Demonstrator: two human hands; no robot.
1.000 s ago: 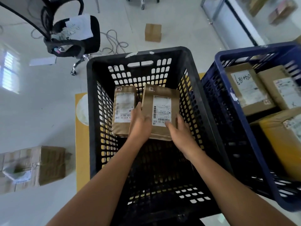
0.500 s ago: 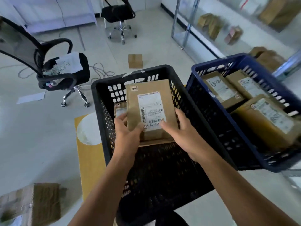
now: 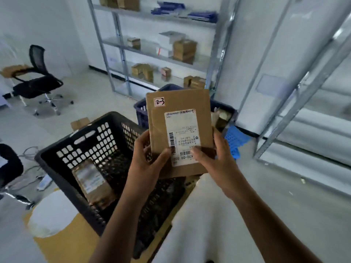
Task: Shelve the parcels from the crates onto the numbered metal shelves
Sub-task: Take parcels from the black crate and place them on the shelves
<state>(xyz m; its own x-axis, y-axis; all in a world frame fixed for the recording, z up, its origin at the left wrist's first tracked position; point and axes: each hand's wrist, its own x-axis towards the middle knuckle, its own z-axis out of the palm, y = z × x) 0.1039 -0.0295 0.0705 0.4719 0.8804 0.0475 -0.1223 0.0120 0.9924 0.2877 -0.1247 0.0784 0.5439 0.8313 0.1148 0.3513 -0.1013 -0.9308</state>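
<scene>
a brown parcel [image 3: 179,130] is held up in front of the camera, above the far right corner of the black crate [image 3: 91,141] and in front of the blue crate [image 3: 141,111]. a small white sticker [image 3: 159,102] in its top left corner reads "2-3" in handwriting. the white shipping label [image 3: 183,136] below carries barcodes and small print too fine to read, apart from "k20-00" near its bottom edge.

the left hand [image 3: 146,162] pinches the parcel's lower left corner, thumb pressed on the front and fingers curled behind. the right hand [image 3: 218,158] grips the lower right side, thumb lying across the bottom of the label and fingers wrapped round the edge to the back.

the black crate holds one more brown parcel [image 3: 94,184] leaning against its left wall; its label is blurred. the blue crate, just beyond, is mostly hidden by the held parcel; some brown packages [image 3: 224,116] show at its right end.

the metal shelves [image 3: 157,54] at the far wall hold brown boxes, a few white ones, and flat blue items on the top level; no shelf numbers can be read. a small carton [image 3: 79,123] sits on the floor behind the black crate, and an office chair [image 3: 38,80] stands at the far left.
</scene>
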